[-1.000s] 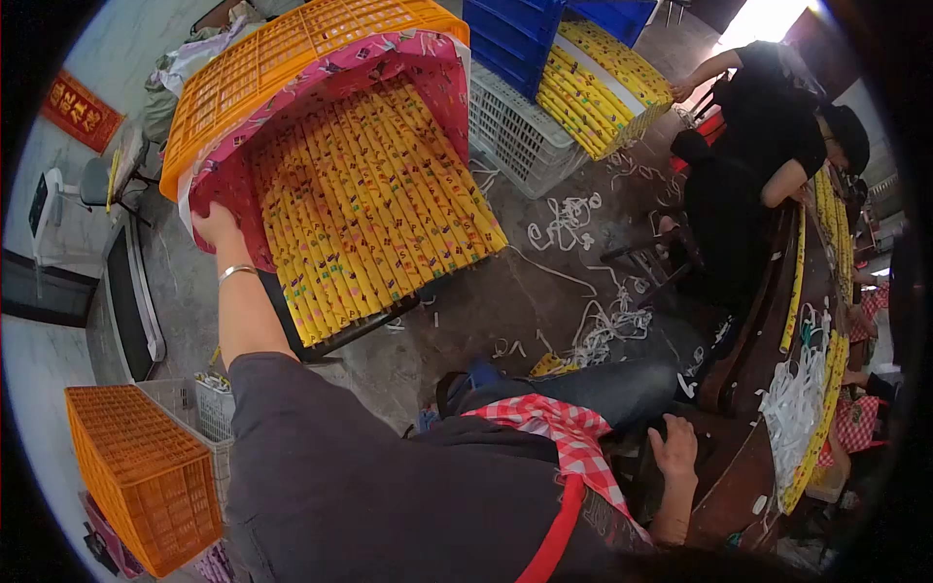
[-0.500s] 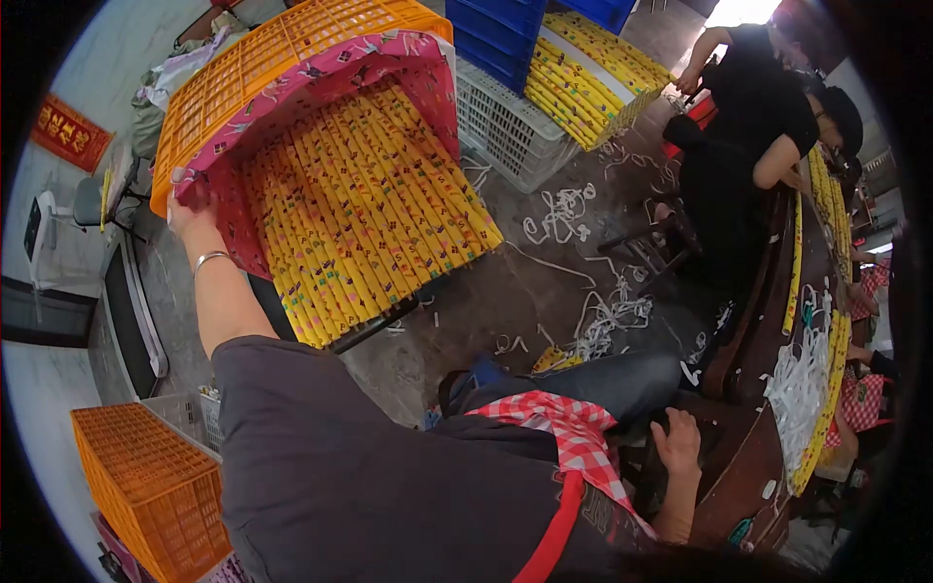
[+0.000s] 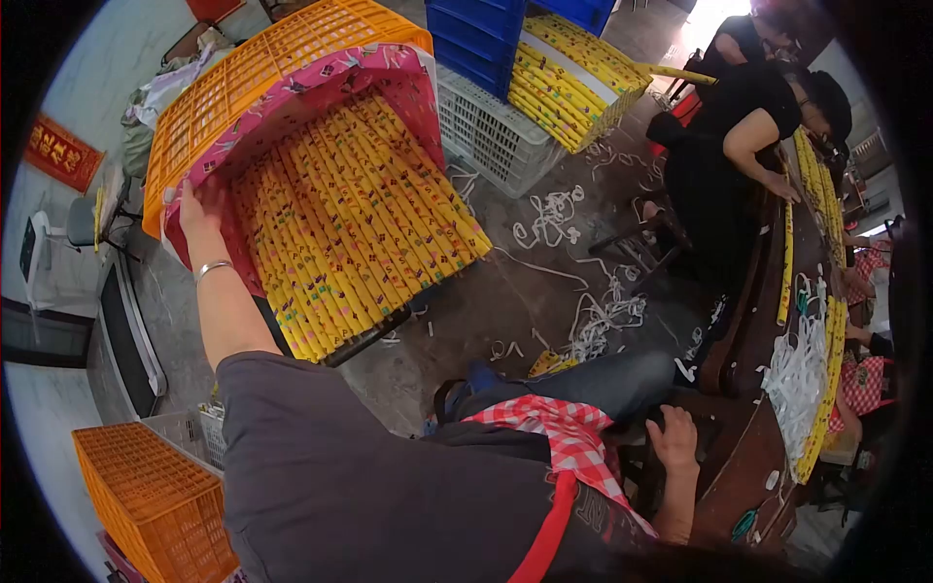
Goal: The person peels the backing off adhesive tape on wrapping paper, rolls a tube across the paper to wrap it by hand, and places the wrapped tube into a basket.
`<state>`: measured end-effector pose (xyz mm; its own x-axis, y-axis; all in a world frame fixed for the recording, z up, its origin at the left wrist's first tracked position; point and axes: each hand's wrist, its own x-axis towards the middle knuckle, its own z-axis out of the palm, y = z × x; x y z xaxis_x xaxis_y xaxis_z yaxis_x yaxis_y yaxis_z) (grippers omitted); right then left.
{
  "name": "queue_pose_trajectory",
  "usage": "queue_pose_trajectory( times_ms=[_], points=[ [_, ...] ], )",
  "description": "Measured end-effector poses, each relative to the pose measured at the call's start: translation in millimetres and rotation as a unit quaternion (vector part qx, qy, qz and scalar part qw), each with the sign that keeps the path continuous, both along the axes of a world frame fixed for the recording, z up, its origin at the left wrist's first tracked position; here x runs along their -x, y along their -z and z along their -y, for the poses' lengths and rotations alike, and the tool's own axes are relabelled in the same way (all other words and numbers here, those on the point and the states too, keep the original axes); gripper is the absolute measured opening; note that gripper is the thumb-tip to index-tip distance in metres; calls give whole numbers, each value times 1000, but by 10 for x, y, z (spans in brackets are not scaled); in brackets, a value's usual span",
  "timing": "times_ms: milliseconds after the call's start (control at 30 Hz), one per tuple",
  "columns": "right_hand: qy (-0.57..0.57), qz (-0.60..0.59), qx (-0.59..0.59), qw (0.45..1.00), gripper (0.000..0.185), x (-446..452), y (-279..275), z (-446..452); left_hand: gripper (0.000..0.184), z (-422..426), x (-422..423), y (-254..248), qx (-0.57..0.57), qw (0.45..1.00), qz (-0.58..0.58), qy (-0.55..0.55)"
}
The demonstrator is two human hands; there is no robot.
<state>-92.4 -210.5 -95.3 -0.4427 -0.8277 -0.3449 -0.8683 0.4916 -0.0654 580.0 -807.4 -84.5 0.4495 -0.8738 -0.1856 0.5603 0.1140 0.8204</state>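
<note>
To the left, my left hand [image 3: 201, 208] is closed on the edge of a pink printed liner [image 3: 321, 78], its fingers partly hidden in the folds. The liner drapes inside a tilted orange plastic crate [image 3: 282, 49]. Long yellow sticks [image 3: 360, 223] with a colourful print fill the crate in a packed stack, ends toward me. My right hand [image 3: 673, 439] rests low at the right, beside my leg and close to the table edge, fingers a little apart and holding nothing.
A dark wooden table [image 3: 724, 466] on the right carries white strips [image 3: 797, 379], yellow sticks and green-handled scissors [image 3: 744, 525]. Co-workers sit along it. White scraps [image 3: 603, 325] litter the floor. Behind stand blue crates [image 3: 471, 49] and a white crate [image 3: 496, 126]; another orange crate [image 3: 155, 505] is lower left.
My left hand has shifted from the crate's corner to inside the liner's edge. A co-worker's hand has come down to a yellow stick on the table, and another yellow stick shows behind.
</note>
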Motion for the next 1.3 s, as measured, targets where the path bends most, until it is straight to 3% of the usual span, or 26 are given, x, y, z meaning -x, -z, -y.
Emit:
queue_pose_trajectory(
  times_ms=[200, 267, 333, 367, 400, 433, 467, 500, 533, 567, 600, 667, 733, 767, 833, 900, 967, 1000, 1100, 1167, 1267, 1300],
  points=[
    [0, -7, 16, 1000, 42, -64, 17, -37, 51, -150, 972, 125, -40, 994, 37, 100],
    [-3, -12, 30, 999, 41, -99, 90, -86, 41, -174, 1277, 494, -63, 987, 21, 144],
    [-7, -18, 48, 999, 40, -140, 181, -90, 25, -490, 1950, 875, -154, 972, 39, 175],
    [6, -2, 37, 999, 44, -191, 226, -80, 12, -870, 2392, 1036, -119, 957, 63, 257],
    [20, 13, 26, 999, 48, -250, 280, -69, 16, -1046, 2772, 1468, -178, 927, 80, 321],
    [7, 19, 59, 998, 49, -325, 356, -58, 26, -1313, 3128, 1862, -236, 839, 166, 461],
    [-3, 25, 91, 996, 51, -416, 448, -54, 36, -1757, 3579, 2326, -157, 780, 285, 534],
    [-15, 10, 96, 995, 56, -510, 563, -53, 40, -2263, 4098, 2650, -157, 725, 245, 625],
    [-5, 9, 91, 996, 56, -610, 655, -84, 48, -2826, 4480, 2467, -131, 645, 261, 706],
    [10, -19, 118, 993, 58, -708, 738, -109, 52, -3454, 4705, 2211, -79, 657, 246, 708],
    [24, -47, 145, 988, 60, -782, 773, -122, 53, -3669, 4912, 1942, 53, 495, 334, 800],
    [45, -33, 155, 986, 66, -860, 663, -166, 53, -3919, 5116, 1779, 46, 479, 416, 772],
    [101, 41, 85, 990, 73, -865, 613, -228, 53, -3597, 5196, 1906, 20, 470, 286, 834],
    [100, 41, 87, 990, 73, -856, 646, -286, 49, -3408, 5193, 2127, 40, 497, 326, 803],
    [117, 89, 95, 984, 80, -866, 778, -467, 43, -3008, 5120, 2709, -29, 578, 399, 711],
    [83, 67, 120, 987, 83, -826, 880, -559, 38, -2560, 4927, 2723, -106, 686, 493, 524],
    [78, 80, 167, 980, 80, -826, 898, -583, 40, -2214, 4771, 2520, -171, 730, 515, 416],
    [124, 104, 114, 980, 75, -830, 841, -543, 44, -2092, 4764, 2601, -186, 748, 525, 361],
    [131, 104, 89, 982, 64, -853, 722, -432, 56, -1757, 4662, 2636, -245, 768, 521, 279],
    [134, 125, 76, 980, 55, -812, 769, -565, 67, -1662, 4720, 2663, -295, 754, 566, 152],
    [136, 127, 32, 982, 52, -770, 865, -731, 84, -1500, 4635, 2643, -345, 743, 528, 225],
    [149, 151, 28, 977, 52, -788, 802, -683, 88, -1440, 4594, 2781, -324, 762, 504, 244]
  ],
)
